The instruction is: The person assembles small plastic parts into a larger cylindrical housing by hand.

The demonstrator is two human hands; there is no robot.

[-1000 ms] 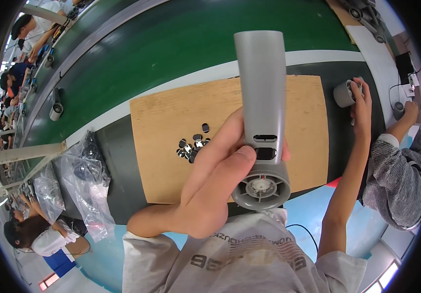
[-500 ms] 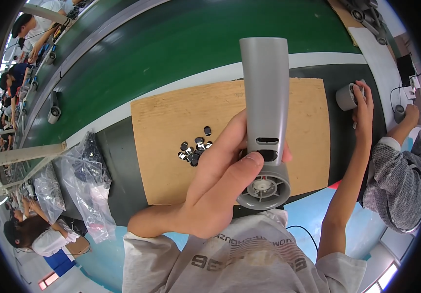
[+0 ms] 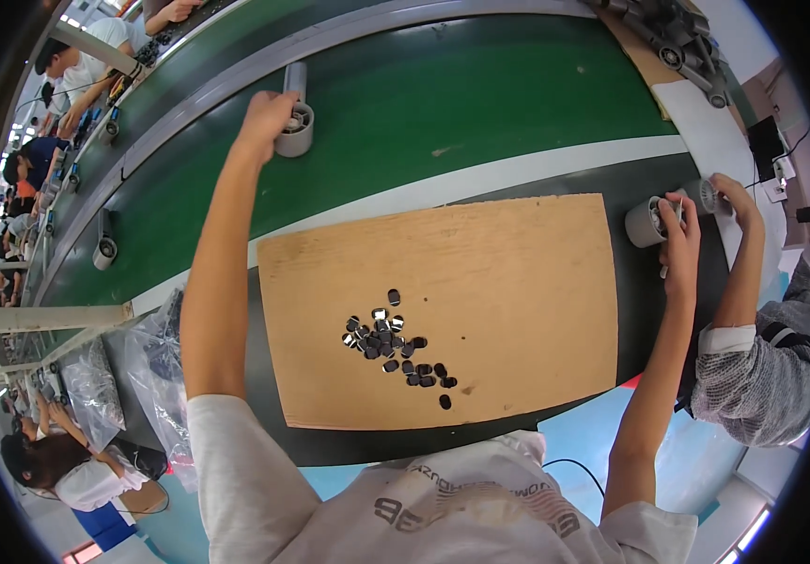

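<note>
Stretched out over the green belt, my left hand [image 3: 269,120] has its fingers closed at the round end of a grey tube-shaped plastic housing [image 3: 294,139]. The housing's long tube points away from me; my fingers partly cover it. Off to the right, my right hand [image 3: 679,246] grips a second grey plastic housing [image 3: 645,224] by its round, hollow end, above the dark table edge. Small black oval pieces [image 3: 383,338], some with shiny white faces, lie in a loose heap on the brown cardboard sheet [image 3: 518,291] between my arms.
At right, a co-worker's hand [image 3: 741,205] holds another grey part [image 3: 703,195] close to my right hand. Another housing [image 3: 104,246] lies on the green belt [image 3: 480,103] at left. Clear plastic bags [image 3: 156,362] sit beside my left arm. Grey housings [image 3: 673,47] are piled at far right.
My left hand has carried its housing from in front of me to the far left, onto the belt. More black pieces show on the cardboard. The co-worker's hand has come beside my right hand.
</note>
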